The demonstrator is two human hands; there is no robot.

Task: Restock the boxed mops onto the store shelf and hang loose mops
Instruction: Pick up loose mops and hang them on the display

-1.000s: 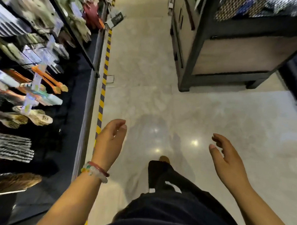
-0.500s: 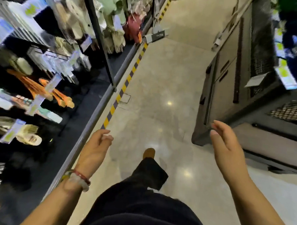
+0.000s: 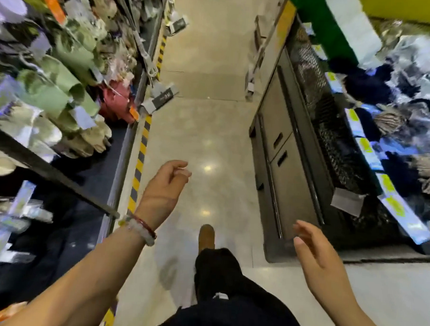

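Hands, left hand [image 3: 162, 192] and right hand [image 3: 320, 257], are empty with relaxed fingers; risk: left hand snagging hanging stock [image 3: 64, 82] just beside it while walking.

The floor [image 3: 205, 128], pale and glossy, is running as an aisle between two fixtures. A yellow-black stripe [image 3: 140, 157] is lying along its left edge, just beside the shelf [image 3: 121, 158] base. A boxed item [image 3: 160, 100] is jutting from that shelf over the stripe. A dark cabinet [image 3: 282, 165] is standing on the floor's right side. One brown shoe [image 3: 206, 236] is resting on the floor, mid-aisle.
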